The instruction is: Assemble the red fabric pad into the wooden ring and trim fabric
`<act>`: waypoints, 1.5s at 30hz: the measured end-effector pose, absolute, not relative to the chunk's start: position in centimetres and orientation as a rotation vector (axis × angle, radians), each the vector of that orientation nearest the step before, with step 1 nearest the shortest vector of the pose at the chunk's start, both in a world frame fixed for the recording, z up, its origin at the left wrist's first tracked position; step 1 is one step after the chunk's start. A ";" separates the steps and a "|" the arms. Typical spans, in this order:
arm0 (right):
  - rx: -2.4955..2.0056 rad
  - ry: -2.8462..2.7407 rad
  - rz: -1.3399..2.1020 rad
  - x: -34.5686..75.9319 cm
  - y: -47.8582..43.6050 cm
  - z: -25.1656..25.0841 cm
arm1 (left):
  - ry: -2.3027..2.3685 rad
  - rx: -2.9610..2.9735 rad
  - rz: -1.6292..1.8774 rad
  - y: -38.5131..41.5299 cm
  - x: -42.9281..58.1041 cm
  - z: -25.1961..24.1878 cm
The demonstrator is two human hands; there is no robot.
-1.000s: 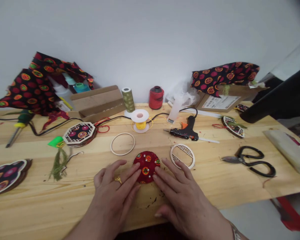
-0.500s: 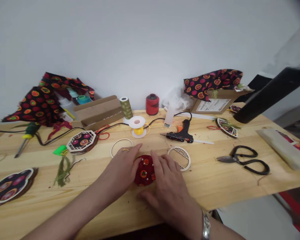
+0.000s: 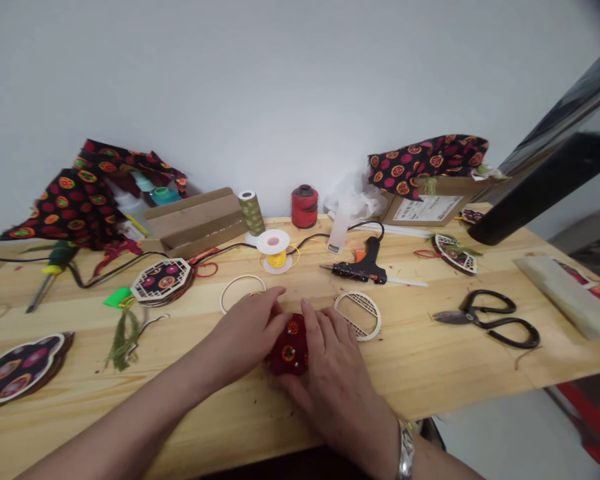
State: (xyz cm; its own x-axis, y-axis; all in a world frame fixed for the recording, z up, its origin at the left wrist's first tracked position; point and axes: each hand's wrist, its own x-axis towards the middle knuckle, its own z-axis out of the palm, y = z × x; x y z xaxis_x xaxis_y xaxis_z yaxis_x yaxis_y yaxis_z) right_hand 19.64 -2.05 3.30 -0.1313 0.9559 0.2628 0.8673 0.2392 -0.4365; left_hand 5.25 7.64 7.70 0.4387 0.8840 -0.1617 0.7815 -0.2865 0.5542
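Observation:
A round red fabric-covered pad with orange dots and small pins lies on the wooden table. My left hand rests on its left side with fingers curved over it. Covering its right side is my right hand, fingers pressed down on the fabric. Only a strip of the pad shows between the two hands. A plain wooden ring lies just behind my left hand, and a latticed wooden ring sits beside my right fingers.
Behind are a glue gun, yellow cord spool, green and red thread cones and cardboard boxes with patterned cloth. Black scissors lie right. Fabric-covered ornaments and a screwdriver lie left.
Both hands moved forward from the pad's near edge and closed over its sides, hiding most of it. The camera view shifted slightly.

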 end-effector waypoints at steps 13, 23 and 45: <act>-1.551 -1.632 0.729 22.5 0.1 6.0 | 1.191 1.170 0.522 7.0 3.8 7.7; -1.275 -1.209 1.374 22.8 7.7 8.3 | 0.955 0.780 0.855 7.6 4.6 8.1; -1.352 -1.369 1.350 22.7 7.1 6.3 | 1.070 0.997 0.728 8.3 4.7 6.5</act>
